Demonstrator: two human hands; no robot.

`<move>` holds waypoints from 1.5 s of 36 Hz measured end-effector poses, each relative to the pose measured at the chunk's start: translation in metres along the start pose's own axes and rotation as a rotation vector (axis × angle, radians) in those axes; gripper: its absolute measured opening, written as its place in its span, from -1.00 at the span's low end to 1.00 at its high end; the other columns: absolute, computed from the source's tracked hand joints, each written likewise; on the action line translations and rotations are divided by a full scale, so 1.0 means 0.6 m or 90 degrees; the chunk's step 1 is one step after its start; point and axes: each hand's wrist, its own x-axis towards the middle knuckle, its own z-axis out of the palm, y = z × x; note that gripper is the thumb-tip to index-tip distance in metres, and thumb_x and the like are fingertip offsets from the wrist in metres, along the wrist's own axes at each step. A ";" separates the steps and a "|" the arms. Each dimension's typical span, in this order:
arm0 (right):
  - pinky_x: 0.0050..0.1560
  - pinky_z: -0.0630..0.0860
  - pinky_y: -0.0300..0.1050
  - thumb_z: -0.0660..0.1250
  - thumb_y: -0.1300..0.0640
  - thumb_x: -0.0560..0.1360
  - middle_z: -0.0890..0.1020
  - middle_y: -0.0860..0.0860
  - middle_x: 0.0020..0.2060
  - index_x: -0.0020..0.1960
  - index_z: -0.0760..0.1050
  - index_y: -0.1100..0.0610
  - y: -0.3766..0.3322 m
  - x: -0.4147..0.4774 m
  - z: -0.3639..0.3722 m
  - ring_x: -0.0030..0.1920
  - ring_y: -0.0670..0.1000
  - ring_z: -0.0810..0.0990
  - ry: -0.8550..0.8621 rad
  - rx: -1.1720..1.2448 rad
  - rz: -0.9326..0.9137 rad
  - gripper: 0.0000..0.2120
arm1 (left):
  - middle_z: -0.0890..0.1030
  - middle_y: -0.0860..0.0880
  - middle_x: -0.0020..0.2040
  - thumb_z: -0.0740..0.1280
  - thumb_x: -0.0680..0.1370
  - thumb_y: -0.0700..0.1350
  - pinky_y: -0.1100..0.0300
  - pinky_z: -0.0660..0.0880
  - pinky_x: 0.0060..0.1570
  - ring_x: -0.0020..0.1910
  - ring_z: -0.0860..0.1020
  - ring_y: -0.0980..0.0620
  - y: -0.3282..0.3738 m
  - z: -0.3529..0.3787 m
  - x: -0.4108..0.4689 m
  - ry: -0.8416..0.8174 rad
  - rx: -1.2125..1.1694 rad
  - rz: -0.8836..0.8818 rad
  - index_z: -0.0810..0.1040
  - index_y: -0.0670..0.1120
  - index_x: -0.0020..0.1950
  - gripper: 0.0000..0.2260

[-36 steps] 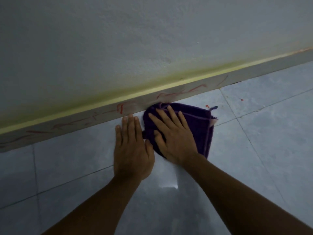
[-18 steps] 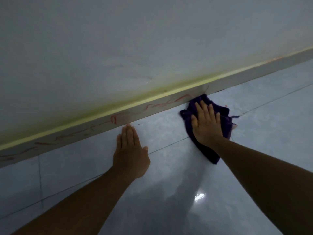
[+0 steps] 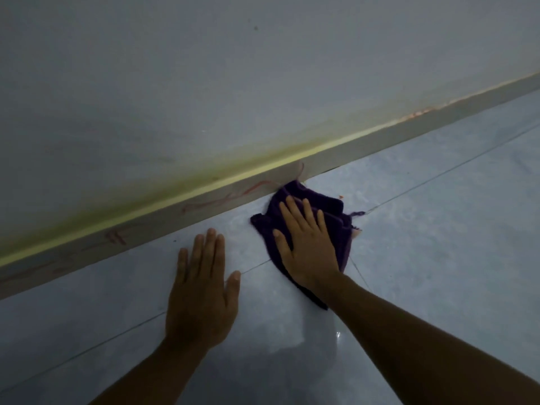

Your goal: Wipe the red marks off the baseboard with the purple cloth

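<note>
A grey baseboard [image 3: 365, 144] runs diagonally from lower left to upper right under a pale yellow strip. Red marks [image 3: 222, 200] scrawl along it left of the cloth, with more red marks [image 3: 117, 236] further left. The purple cloth [image 3: 327, 209] lies crumpled on the floor, its far tip touching the foot of the baseboard. My right hand [image 3: 306, 247] presses flat on the cloth with fingers spread. My left hand [image 3: 201, 290] rests flat on the bare tile to the left, fingers pointing at the baseboard, holding nothing.
The grey wall [image 3: 233, 68] rises above the baseboard, stained green along the strip. Glossy blue-grey floor tiles [image 3: 438, 258] with thin grout lines spread right and toward me. A small reddish speck [image 3: 340, 196] lies on the tile by the cloth.
My right hand slid the cloth rightward along the baseboard, away from my left hand, then back a little to the left. My left hand stayed planted on the tile.
</note>
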 end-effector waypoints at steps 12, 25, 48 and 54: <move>0.59 -0.08 0.22 -0.12 -0.16 0.65 0.05 0.09 0.64 0.65 0.00 0.09 0.072 0.063 -0.020 0.62 0.18 -0.05 0.100 -0.022 0.247 -0.37 | 0.01 -0.14 0.71 -0.04 0.68 0.15 -0.18 0.03 0.65 0.70 -0.04 -0.10 -0.002 0.008 -0.001 0.035 -0.013 0.009 0.01 -0.15 0.68 -0.36; 0.59 0.03 0.14 0.08 -0.09 0.53 0.34 -0.02 0.54 0.55 0.32 0.03 0.139 -0.049 -0.045 0.58 0.06 0.20 0.103 0.069 0.142 -0.40 | 0.00 -0.13 0.71 -0.03 0.67 0.14 -0.17 0.04 0.64 0.70 -0.03 -0.11 -0.001 0.007 -0.003 0.041 -0.012 0.010 0.00 -0.15 0.69 -0.36; 0.61 -0.12 0.09 0.05 -0.10 0.62 0.17 -0.09 0.61 0.62 0.14 -0.04 -0.024 -0.013 0.010 0.62 0.00 0.00 0.083 0.023 0.072 -0.42 | -0.09 -0.07 0.71 -0.12 0.66 0.18 -0.13 -0.01 0.66 0.69 -0.13 -0.03 -0.021 0.004 -0.003 -0.002 -0.051 0.039 -0.11 -0.09 0.69 -0.36; 0.60 -0.05 0.15 -0.05 -0.10 0.62 0.15 0.02 0.62 0.64 0.07 0.05 -0.033 -0.011 0.019 0.62 0.08 0.03 0.092 -0.018 0.112 -0.39 | 0.06 -0.07 0.70 -0.03 0.68 0.16 -0.10 -0.01 0.66 0.69 0.00 -0.03 -0.118 -0.017 -0.098 0.062 -0.063 -0.032 0.06 -0.11 0.69 -0.38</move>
